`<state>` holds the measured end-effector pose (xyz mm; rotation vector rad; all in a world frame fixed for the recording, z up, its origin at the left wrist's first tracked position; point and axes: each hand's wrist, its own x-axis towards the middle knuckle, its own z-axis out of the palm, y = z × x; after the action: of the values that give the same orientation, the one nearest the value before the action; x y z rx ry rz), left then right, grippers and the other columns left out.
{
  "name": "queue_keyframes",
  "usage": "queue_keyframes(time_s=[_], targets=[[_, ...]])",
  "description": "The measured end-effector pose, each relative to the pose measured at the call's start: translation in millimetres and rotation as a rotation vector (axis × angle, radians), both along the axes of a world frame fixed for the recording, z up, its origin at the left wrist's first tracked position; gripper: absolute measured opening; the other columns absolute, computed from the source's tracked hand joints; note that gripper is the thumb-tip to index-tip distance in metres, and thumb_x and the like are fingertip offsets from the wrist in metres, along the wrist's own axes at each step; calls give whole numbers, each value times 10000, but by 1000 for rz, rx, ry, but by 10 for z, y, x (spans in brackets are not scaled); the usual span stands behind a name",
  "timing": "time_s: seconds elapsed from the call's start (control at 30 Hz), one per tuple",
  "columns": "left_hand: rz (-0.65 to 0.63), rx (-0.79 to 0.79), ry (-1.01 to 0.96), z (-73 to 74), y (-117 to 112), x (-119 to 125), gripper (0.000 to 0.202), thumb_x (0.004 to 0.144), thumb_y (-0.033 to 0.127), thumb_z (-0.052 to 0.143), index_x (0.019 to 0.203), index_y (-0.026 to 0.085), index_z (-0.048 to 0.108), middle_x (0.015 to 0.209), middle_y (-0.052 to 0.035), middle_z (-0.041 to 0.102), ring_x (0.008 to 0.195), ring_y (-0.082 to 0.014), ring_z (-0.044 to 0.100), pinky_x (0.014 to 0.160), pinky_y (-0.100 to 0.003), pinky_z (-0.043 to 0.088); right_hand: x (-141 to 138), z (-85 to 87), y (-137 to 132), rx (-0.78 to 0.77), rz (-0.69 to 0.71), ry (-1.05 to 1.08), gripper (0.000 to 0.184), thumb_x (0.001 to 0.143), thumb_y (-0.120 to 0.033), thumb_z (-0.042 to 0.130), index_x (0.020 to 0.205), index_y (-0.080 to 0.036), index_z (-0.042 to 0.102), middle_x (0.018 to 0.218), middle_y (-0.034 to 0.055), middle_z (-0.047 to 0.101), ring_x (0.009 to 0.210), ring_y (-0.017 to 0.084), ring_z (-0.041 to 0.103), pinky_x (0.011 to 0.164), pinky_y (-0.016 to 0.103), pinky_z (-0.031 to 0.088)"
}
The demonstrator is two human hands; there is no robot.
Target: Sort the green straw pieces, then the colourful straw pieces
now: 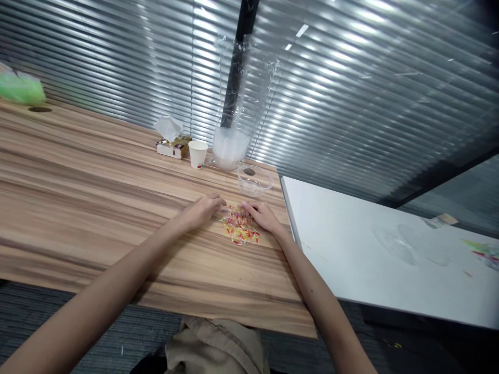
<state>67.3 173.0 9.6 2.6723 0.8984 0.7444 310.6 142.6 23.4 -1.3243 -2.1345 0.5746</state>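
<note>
A pile of small cut pieces, like bits of coloured straw (238, 228), lies loose on the wooden table, mostly red, yellow and clear. At the pile's upper left edge is my left hand (203, 210), fingers bent and tips drawn together; anything between them is too small to make out. My right hand (265, 216) rests at the upper right side of the pile, thumb and fingers closed at its edge, their contents hidden. Just beyond the hands stands a clear round plastic bowl (255, 183).
Behind the pile are a paper cup (198, 155), a tissue box (171, 146) and stacked plastic containers in a clear bag (229, 148). A white table (343, 239) adjoins on the right, holding clear lids (397, 244). A green bag (21, 88) sits far left.
</note>
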Motion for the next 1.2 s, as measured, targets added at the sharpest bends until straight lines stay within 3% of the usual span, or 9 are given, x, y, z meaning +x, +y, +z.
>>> queue_keyframes(time_s=[0.8, 1.2], targets=[[-14, -10, 72, 4, -21, -25, 211, 902, 116, 521, 1039, 155, 677, 925, -85, 634, 820, -194, 611, 737, -271, 451, -16, 60, -25, 11, 21, -22, 448, 975, -420, 398, 622, -173, 519, 633, 1, 566, 602, 134, 477, 616, 243, 320], [51, 31, -98, 60, 61, -77, 233, 898, 94, 457, 995, 148, 661, 919, -76, 626, 845, -195, 604, 753, -287, 463, -27, 60, -26, 9, 35, 0, 442, 979, -437, 403, 692, -166, 602, 704, 11, 643, 648, 140, 526, 643, 234, 359]])
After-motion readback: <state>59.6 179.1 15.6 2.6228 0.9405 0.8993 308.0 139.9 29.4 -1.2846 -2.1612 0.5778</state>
